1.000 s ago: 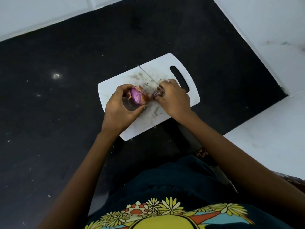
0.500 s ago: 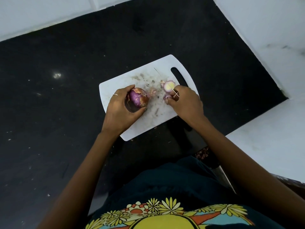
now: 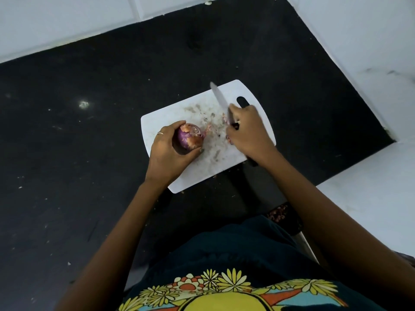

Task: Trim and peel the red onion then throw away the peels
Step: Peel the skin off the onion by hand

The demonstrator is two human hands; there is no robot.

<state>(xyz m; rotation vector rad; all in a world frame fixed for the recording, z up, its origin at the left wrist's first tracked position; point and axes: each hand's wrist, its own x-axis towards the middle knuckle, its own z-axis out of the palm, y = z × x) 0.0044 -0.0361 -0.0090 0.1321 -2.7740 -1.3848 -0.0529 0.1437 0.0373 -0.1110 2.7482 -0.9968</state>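
Since the earlier frame, the knife (image 3: 220, 100) has been raised so that its blade points toward 11 o'clock over the far edge of the cutting board (image 3: 161, 122), and the cut-off onion end formerly seen beside the right hand (image 3: 247, 131) is no longer visible there. The grip of the right hand is closed around the knife handle, whose dark butt projects past the wrist at 5 o'clock. The red onion (image 3: 190, 138) is located on the left part of the board, with its trimmed, ringed face turned upward and patches of brown skin still attached. It is clasped by the left hand (image 3: 168, 153), fingers and thumb curled around its left and near sides; a ring (image 3: 160, 133) is worn on one finger. A small peel scrap (image 3: 208, 127) lies touching the onion at its 2 o'clock side. The white board, smeared with fine debris, is set at an angle on a black worktop (image 3: 89, 153) speckled with pale crumbs. The handle slot (image 3: 242, 101) of the board is partly covered by the right hand. White wall surfaces (image 3: 67, 21) border the worktop at 12 o'clock and 3 o'clock.
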